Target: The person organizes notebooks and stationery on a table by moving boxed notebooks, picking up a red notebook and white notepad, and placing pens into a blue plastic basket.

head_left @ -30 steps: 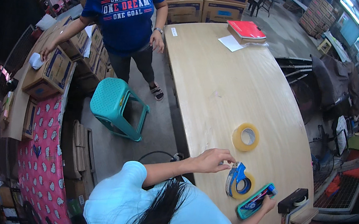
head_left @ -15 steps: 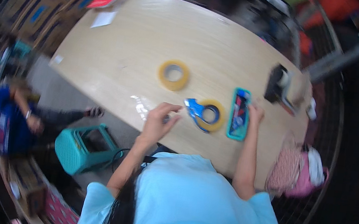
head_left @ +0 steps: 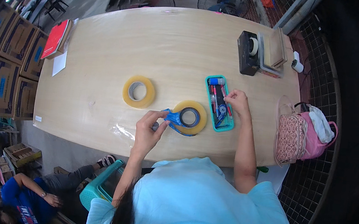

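Observation:
My left hand is closed around a small greyish thing, mostly hidden by the fingers. Its fingertips are at the tip of a blue tape dispenser, which lies flat with a roll of clear yellowish tape in it. My right hand reaches over the right edge of a teal tray, thumb and fingers pinched near a pink pen. Whether they grip that pen is unclear. Several pens, a blue-capped item and a blue correction-tape-like piece lie in the tray. Another tape roll rests to the left.
A black tape dispenser and a clear box stand at the back right. A pink bag sits at the right edge. A red book lies far left. A seated person and a teal stool are at lower left.
The view has turned and steadied. My left hand has come up to the tip of the blue dispenser. My right hand's fingers are pinched over the tray's right side.

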Motion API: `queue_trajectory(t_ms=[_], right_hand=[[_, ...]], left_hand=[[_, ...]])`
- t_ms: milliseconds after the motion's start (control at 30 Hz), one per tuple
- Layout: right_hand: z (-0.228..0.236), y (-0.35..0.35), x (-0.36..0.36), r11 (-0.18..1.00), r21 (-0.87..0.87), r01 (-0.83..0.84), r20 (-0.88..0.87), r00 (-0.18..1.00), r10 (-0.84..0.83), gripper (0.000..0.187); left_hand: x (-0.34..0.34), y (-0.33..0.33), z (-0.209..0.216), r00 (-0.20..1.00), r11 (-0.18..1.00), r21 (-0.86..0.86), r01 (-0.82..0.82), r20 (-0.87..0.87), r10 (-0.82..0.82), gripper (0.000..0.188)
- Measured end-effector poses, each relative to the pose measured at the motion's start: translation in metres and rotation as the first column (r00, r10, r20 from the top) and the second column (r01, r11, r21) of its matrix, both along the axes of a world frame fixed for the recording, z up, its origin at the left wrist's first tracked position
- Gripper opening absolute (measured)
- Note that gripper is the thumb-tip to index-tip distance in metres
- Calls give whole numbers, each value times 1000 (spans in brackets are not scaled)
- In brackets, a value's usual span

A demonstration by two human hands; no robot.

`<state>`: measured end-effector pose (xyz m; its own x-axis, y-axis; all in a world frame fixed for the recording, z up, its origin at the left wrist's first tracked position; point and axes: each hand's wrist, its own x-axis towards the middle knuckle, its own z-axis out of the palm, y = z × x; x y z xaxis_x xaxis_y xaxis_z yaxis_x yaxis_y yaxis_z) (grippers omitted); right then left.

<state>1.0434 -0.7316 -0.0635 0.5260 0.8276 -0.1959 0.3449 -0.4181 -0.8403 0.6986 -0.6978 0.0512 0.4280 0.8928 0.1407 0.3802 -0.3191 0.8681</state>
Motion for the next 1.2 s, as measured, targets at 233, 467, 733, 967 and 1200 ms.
queue_trajectory(t_ms=[233, 467, 733, 967, 1200], right_hand=[[1, 10, -13, 997, -77, -12, 207, 978, 28, 13], [21, 14, -14, 986, 63, 151, 72, 985, -156, 10], [16, 45, -12, 940, 144, -310, 610, 775, 162, 16], [8, 68, -7, 889, 39, -455, 691, 655, 305, 25], [44, -30, 7, 967, 107, -232, -77, 968, 240, 43]], left_hand=[[21, 11, 7, 995, 990, 97, 99, -5, -99, 26], [8, 4, 0, 999, 999, -46, 27, -15, -28, 26], [-5, -1, -8, 998, 1000, -20, -2, -65, 1, 25], [0, 1, 5, 999, 998, 58, -25, -37, 28, 24], [8, -2, -4, 988, 991, -59, 117, -93, -122, 24]])
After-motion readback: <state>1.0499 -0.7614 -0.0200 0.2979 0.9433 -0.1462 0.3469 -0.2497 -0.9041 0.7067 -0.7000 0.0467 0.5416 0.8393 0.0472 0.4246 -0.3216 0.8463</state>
